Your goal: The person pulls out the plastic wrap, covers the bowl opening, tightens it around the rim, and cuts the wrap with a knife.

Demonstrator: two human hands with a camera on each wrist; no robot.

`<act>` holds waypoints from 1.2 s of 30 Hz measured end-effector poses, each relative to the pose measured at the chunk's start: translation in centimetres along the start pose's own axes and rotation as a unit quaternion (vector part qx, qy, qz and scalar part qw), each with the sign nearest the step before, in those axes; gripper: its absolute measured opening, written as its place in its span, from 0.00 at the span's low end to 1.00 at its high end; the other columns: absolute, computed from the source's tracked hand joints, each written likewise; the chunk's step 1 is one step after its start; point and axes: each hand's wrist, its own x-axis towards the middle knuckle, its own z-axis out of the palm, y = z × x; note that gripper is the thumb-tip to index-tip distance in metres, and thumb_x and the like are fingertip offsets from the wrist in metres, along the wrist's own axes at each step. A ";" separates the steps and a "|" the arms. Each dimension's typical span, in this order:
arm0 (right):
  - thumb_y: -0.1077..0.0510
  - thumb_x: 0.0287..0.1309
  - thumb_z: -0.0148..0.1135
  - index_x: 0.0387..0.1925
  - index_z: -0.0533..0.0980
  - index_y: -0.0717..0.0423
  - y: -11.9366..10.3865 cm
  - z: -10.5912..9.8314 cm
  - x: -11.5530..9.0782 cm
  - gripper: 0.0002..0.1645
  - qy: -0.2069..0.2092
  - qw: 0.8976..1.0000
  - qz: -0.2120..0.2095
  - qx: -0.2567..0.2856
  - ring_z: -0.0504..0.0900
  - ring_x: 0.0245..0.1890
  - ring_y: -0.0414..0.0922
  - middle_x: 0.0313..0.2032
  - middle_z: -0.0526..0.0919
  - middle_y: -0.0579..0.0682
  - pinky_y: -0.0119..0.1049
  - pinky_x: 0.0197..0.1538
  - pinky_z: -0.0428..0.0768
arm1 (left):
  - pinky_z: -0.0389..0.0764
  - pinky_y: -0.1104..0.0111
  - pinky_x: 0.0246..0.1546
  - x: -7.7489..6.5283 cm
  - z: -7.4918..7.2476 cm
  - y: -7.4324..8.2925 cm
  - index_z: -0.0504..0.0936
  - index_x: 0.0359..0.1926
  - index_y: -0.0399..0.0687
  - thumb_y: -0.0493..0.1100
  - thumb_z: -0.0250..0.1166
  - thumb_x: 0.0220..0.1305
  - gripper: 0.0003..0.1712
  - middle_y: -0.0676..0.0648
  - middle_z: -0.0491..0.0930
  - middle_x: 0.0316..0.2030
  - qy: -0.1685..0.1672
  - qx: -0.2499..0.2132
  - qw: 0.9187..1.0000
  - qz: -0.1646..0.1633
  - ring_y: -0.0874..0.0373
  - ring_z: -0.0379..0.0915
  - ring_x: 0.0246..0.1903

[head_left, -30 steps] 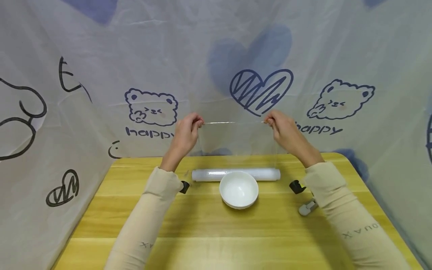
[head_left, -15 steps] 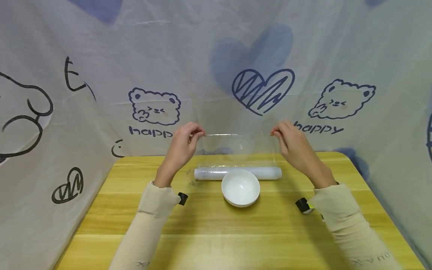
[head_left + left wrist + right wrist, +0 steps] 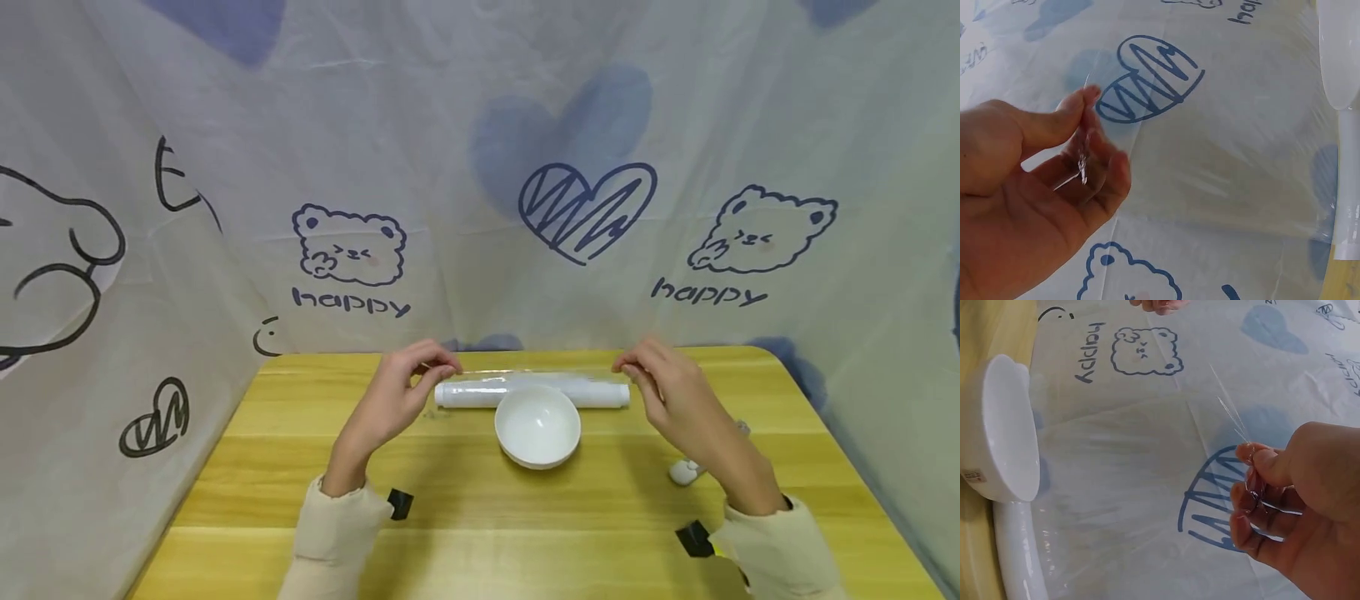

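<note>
A clear sheet of cling film (image 3: 540,372) stretches between my two hands, its free edge raised behind the white bowl. My left hand (image 3: 390,396) pinches one corner between thumb and fingertips; in the left wrist view a crumpled bit of film (image 3: 1082,170) glints among the fingers. The opposite corner is pinched by my right hand (image 3: 678,408), with film (image 3: 1241,425) showing at its fingertips. Below the sheet lies the white cling film roll (image 3: 606,395), level across the table. The empty white bowl (image 3: 537,429) stands upright in front of the roll and partly hides it.
On the wooden table (image 3: 480,550), a small light-grey object (image 3: 684,472) lies partly behind my right wrist. Black pieces (image 3: 401,503) show by both cuffs. A printed cloth (image 3: 480,275) hangs along the table's back edge and sides.
Both hands have come down and toward me, still holding the film corners. The sheet's free edge has dropped from well above the roll to just above it. Bowl and roll stay put.
</note>
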 end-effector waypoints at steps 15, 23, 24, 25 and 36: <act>0.79 0.58 0.65 0.43 0.81 0.48 -1.5 0.8 -5.0 0.24 -0.016 0.997 -0.018 0.079 0.76 0.33 0.32 0.39 0.80 0.37 0.20 0.36 0.74 | 0.83 0.66 0.39 -4.1 0.5 -1.3 0.89 0.43 0.48 0.36 0.65 0.71 0.06 0.55 0.86 0.39 -0.169 -0.072 0.983 -0.016 0.59 0.79 0.37; 0.79 0.55 0.68 0.43 0.80 0.45 -0.9 1.5 -7.3 0.26 -0.045 0.991 -0.030 0.122 0.77 0.32 0.31 0.38 0.81 0.36 0.20 0.34 0.75 | 0.83 0.67 0.39 -4.6 1.1 -1.9 0.90 0.42 0.51 0.36 0.67 0.68 0.08 0.58 0.84 0.37 -0.249 -0.094 0.963 -0.036 0.63 0.77 0.37; 0.79 0.54 0.68 0.42 0.80 0.45 -0.7 1.7 -7.5 0.26 -0.050 0.989 -0.041 0.130 0.77 0.32 0.31 0.38 0.81 0.36 0.20 0.34 0.75 | 0.83 0.67 0.39 -4.6 1.2 -1.9 0.91 0.41 0.51 0.35 0.67 0.68 0.08 0.59 0.84 0.36 -0.262 -0.095 0.960 -0.040 0.63 0.77 0.37; 0.79 0.53 0.68 0.42 0.80 0.44 -0.6 1.9 -7.8 0.27 -0.056 0.988 -0.048 0.135 0.77 0.32 0.31 0.37 0.81 0.36 0.20 0.34 0.75 | 0.83 0.68 0.39 -4.6 1.3 -1.9 0.91 0.40 0.51 0.35 0.67 0.68 0.08 0.59 0.84 0.36 -0.273 -0.096 0.956 -0.046 0.64 0.78 0.36; 0.72 0.61 0.67 0.38 0.82 0.46 0.7 4.1 -9.6 0.16 -0.199 0.966 -0.042 0.159 0.80 0.35 0.31 0.36 0.83 0.39 0.27 0.34 0.81 | 0.81 0.74 0.35 -4.4 3.5 -1.8 0.90 0.32 0.40 0.24 0.67 0.62 0.10 0.53 0.86 0.30 -0.347 -0.064 0.927 -0.127 0.68 0.76 0.29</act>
